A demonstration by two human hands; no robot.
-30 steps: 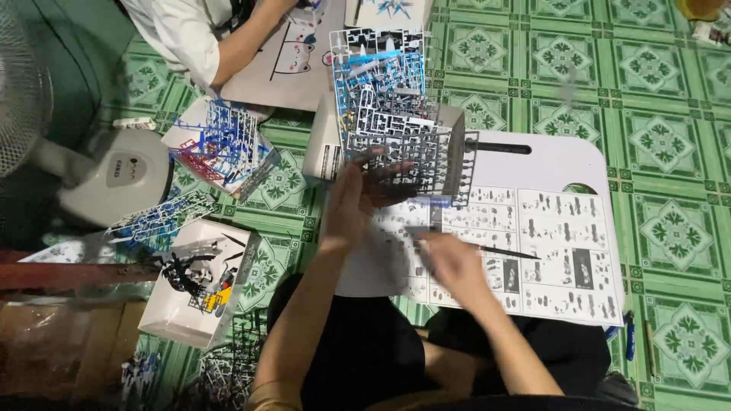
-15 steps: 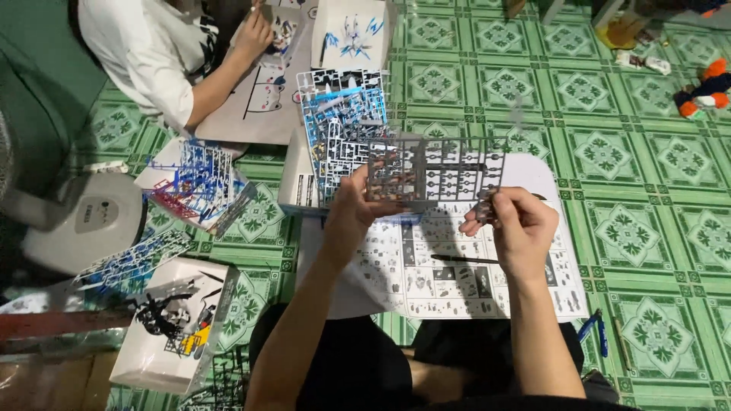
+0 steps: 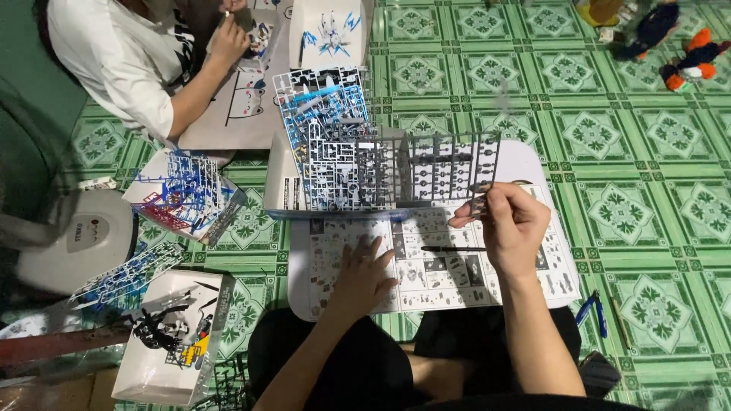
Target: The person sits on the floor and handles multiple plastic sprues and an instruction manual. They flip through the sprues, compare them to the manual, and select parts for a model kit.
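My right hand (image 3: 509,224) pinches the lower right corner of a grey plastic parts frame (image 3: 426,169) and holds it up over the white lap table (image 3: 533,164). My left hand (image 3: 364,272) lies flat, fingers spread, on the printed instruction sheet (image 3: 426,262) spread across that table. A thin dark tool (image 3: 453,249) lies on the sheet between my hands. Behind the grey frame, several white and blue parts frames (image 3: 327,129) stand in an open box (image 3: 278,194).
Another person in a white shirt (image 3: 122,61) sits top left, working over a sheet. Blue and red parts frames (image 3: 183,194) lie at left, a white fan base (image 3: 72,243) beside them, a box lid (image 3: 167,342) lower left, blue nippers (image 3: 592,310) at right.
My left hand let go of the grey frame and dropped flat onto the instruction sheet. My right hand alone now holds the frame, slightly further right.
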